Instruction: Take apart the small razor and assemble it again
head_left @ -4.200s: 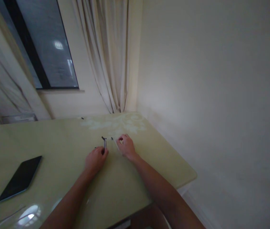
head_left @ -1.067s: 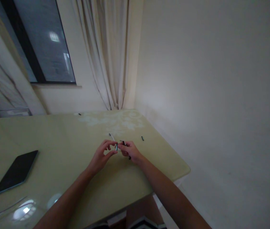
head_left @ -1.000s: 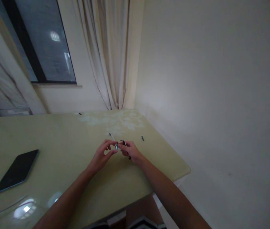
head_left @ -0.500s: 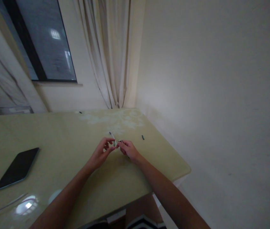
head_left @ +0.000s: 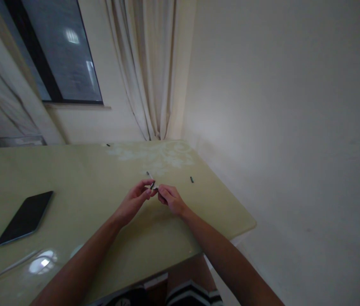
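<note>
Both hands work well in from the tabletop (head_left: 218, 208) edges; rounded near corner sits right of the right forearm, which crosses the near edge. Left hand (head_left: 134, 198): thumb and fingers pinched on a small dark piece (head_left: 152, 185). Right hand (head_left: 171, 199): fingers curled tight on a slim part (head_left: 156, 188), mostly hidden; can't tell if the parts touch. White stick (head_left: 149, 174) just beyond; dark strip (head_left: 192, 179) to the right; tablet (head_left: 25, 218) well left. Surface glossy yellow-green, floral print near far edge. Curtains (head_left: 156, 68), window (head_left: 62, 46) behind.
</note>
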Motion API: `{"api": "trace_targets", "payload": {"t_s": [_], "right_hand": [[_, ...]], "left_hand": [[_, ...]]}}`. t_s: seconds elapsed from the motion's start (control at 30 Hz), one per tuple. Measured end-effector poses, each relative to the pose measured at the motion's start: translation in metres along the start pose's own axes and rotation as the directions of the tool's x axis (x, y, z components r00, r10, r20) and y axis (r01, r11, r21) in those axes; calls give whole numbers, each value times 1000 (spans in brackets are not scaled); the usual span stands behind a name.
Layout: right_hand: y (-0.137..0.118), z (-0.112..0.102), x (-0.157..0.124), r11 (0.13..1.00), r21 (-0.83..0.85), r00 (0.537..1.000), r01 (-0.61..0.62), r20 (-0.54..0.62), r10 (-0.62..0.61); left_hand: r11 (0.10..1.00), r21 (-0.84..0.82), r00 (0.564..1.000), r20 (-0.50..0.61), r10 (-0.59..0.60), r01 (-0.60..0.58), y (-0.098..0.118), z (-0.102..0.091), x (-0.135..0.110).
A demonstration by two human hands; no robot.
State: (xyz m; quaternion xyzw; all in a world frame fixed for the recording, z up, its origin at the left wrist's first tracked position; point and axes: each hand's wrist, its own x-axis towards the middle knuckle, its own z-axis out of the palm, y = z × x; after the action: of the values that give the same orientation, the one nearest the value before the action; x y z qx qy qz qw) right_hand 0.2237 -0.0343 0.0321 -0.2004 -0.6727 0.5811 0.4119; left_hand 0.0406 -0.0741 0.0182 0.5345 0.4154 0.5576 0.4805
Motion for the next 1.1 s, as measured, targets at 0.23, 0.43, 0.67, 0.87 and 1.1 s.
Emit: {"api": "trace_targets", "payload": {"t_s": [0.23, 0.43, 0.67, 0.87, 1.1], "right_hand": [[1, 0, -1, 1000, -15, 1000, 15, 1, -15], [3, -1, -1, 999, -33, 1000, -1, 18, 1], [2, -2, -1, 995, -96, 999, -13, 34, 17], [11, -6, 0, 991, -134, 998, 3, 65, 6], [7, -8, -1, 931, -360, 997, 56, 71, -32]], "left_hand": [[1000, -28, 1000, -8, -14, 14, 3, 1, -1], [998, -60, 998, -62, -10, 6, 5, 3, -1], [999, -44, 994, -108, 5, -10, -3, -1, 0], [1000, -2, 990, -135, 27, -28, -4, -1, -1], [998, 44, 985, -167, 43, -36, 3, 3, -1]]}}
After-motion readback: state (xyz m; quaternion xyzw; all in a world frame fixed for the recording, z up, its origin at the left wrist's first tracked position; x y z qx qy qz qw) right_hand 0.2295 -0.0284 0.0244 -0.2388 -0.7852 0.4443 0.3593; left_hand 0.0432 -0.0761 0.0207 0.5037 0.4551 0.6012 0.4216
